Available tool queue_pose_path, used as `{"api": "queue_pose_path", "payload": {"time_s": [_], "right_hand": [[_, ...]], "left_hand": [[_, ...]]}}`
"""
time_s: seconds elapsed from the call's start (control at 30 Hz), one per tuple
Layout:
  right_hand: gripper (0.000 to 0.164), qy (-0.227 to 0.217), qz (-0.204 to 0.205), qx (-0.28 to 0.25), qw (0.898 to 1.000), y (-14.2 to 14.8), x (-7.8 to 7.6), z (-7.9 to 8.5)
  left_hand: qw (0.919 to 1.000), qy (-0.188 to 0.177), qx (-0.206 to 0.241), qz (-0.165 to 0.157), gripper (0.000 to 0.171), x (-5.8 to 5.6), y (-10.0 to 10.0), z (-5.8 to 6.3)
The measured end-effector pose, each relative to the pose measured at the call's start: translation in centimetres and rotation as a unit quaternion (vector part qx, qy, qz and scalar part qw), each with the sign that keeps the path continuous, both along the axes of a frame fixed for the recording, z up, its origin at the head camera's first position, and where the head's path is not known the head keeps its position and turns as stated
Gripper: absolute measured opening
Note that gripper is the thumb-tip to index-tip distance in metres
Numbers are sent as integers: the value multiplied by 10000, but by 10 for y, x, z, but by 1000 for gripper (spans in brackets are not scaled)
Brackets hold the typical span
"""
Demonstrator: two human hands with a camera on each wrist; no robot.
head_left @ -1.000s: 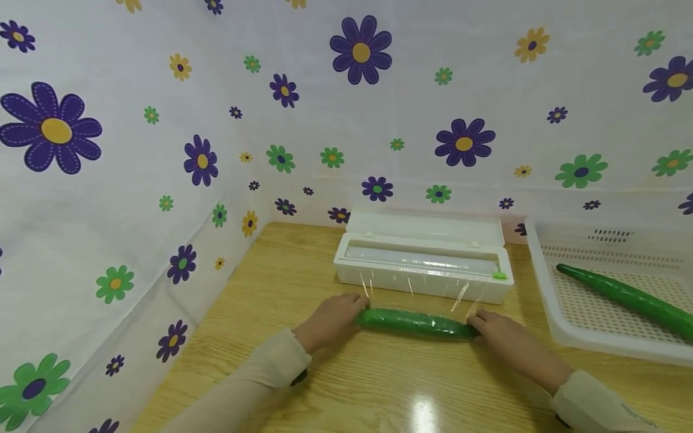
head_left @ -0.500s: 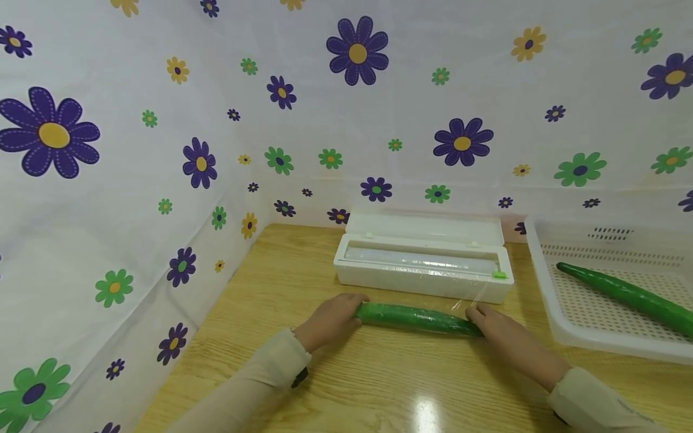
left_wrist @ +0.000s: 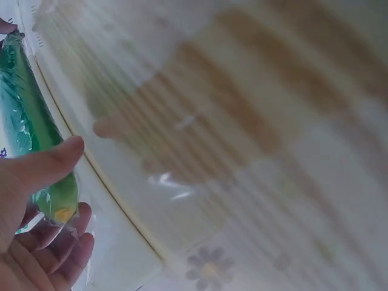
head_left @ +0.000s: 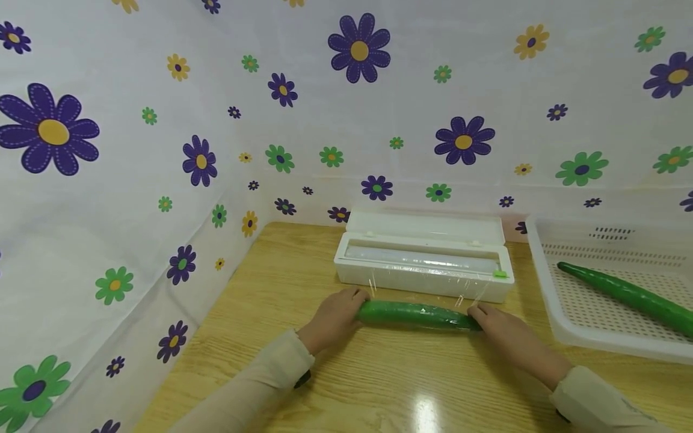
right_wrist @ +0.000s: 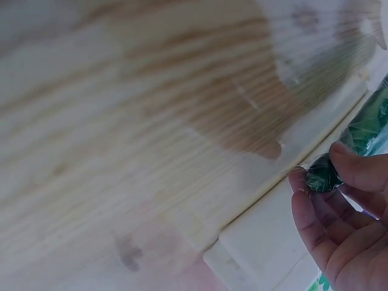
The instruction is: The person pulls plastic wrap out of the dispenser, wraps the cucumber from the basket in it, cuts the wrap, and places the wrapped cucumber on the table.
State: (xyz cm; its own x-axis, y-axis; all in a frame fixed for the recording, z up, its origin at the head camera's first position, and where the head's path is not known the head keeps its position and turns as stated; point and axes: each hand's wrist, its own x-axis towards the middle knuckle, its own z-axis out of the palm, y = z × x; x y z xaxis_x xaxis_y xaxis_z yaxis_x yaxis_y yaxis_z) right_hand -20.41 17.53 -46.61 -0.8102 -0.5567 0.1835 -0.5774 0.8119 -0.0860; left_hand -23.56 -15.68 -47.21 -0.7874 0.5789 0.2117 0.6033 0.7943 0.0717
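Between hands (head_left: 334, 316) (head_left: 509, 334), cucumber (head_left: 414, 315), perhaps fully wrapped, film (head_left: 460, 296) indistinct

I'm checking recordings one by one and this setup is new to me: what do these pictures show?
No robot here: a person works bare-handed. The wide picture comes from a head-worn camera looking forward and down; the two close ones come from a camera on each wrist. The left hand and right hand hold opposite ends of a green cucumber with clear film on it. Behind it on the wooden table stands an open white box with a film roll inside. Right of the box, a white basket holds another cucumber.
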Motion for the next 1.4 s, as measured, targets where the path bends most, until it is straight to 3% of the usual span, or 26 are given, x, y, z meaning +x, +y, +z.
{"api": "queue_pose_path", "payload": {"time_s": [0.23,0.53,0.7,0.87,1.13,1.4], "right_hand": [[33,-17,-19,26,10000,0,-1,1],[38,-197,54,-462,9987,0,-2,2],[35,-116,62,-470,9988,1,-3,3],[37,-2,37,-396,9992,1,-3,3],[33,161,-5,-429,9989,2,-5,3],[28,255,-69,-444,9987,1,-10,2]], "left_hand": [[9994,300,183,-28,36,-2,1,3],[9996,-91,274,67,40,-4,0,3],[9992,-194,331,74,41,-4,0,1],[9988,35,486,9,42,-4,1,1],[9948,886,504,13,28,-7,3,1],[9983,266,506,140,35,-12,2,2]]}}
